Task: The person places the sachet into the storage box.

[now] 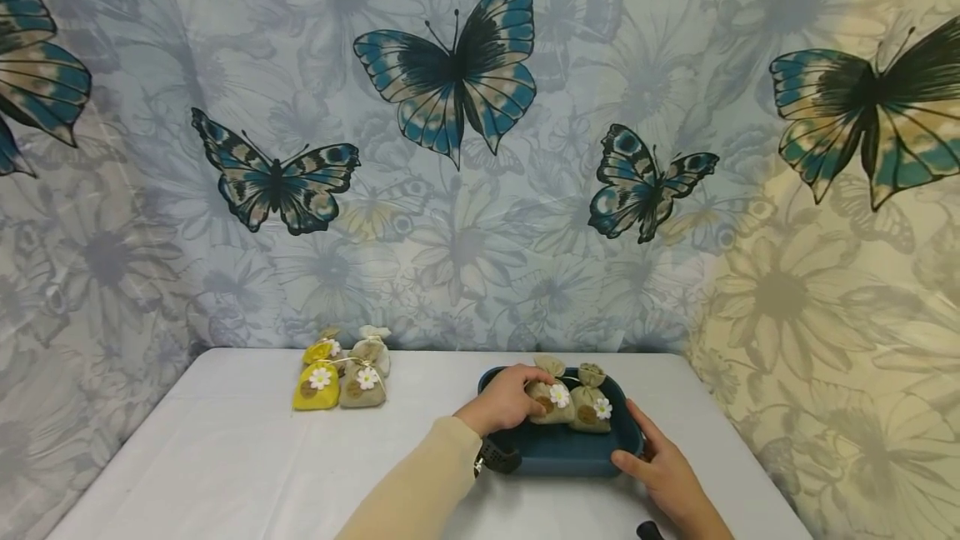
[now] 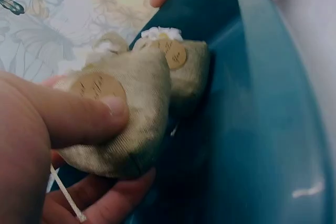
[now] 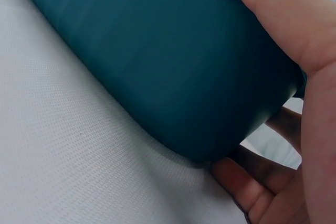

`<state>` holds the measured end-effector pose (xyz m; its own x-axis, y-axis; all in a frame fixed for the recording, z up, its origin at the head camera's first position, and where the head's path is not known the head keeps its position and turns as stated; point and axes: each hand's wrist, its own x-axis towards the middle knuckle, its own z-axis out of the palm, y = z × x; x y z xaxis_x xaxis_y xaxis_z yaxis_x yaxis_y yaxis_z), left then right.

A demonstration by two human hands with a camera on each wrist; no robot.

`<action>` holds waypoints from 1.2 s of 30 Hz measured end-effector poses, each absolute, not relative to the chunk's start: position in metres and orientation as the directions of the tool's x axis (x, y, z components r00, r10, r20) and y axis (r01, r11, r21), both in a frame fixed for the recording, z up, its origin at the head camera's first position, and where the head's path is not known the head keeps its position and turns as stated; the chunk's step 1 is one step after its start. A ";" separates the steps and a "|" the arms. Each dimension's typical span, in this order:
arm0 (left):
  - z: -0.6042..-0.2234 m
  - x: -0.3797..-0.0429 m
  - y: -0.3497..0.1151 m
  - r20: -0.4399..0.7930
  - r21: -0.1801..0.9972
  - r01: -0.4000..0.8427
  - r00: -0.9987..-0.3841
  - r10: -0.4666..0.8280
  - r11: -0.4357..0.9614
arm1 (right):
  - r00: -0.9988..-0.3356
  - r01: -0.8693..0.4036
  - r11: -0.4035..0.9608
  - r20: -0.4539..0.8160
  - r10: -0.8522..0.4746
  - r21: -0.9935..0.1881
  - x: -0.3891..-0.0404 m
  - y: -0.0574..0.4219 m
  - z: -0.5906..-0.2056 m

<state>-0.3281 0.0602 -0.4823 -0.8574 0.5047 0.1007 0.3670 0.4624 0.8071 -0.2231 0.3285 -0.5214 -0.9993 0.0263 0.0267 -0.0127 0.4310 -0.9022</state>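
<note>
My left hand reaches over a dark teal plastic basin and grips a beige sachet. In the left wrist view, the thumb presses beside the sachet's round brown label while the other fingers curl beneath. A second beige sachet with a white flower sits against it, inside the basin on the right. My right hand holds the basin's right end. In the right wrist view, its thumb lies along the upper rim and its fingers wrap the outer corner near the base.
On the left of the white-covered table stand a yellow sachet and a grey-beige sachet, with more sachets behind them. A butterfly-print cloth hangs along the back and sides.
</note>
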 end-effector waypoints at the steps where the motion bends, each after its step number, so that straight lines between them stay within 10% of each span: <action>1: -0.483 -0.329 0.061 0.096 0.808 0.363 -0.858 0.504 0.464 | -0.999 -0.017 0.429 0.030 0.024 -0.903 -0.223 0.328 -0.521; 36: -0.480 -0.321 0.067 0.083 0.629 0.477 -0.826 0.557 0.614 | -0.998 -0.056 0.386 0.056 -0.011 -0.921 -0.222 0.330 -0.522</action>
<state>-0.3214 0.0668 -0.4802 -0.8263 0.5570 0.0835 0.4772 0.6137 0.6290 -0.2223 0.3303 -0.5218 -0.9984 -0.0110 0.0559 -0.0558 0.3858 -0.9209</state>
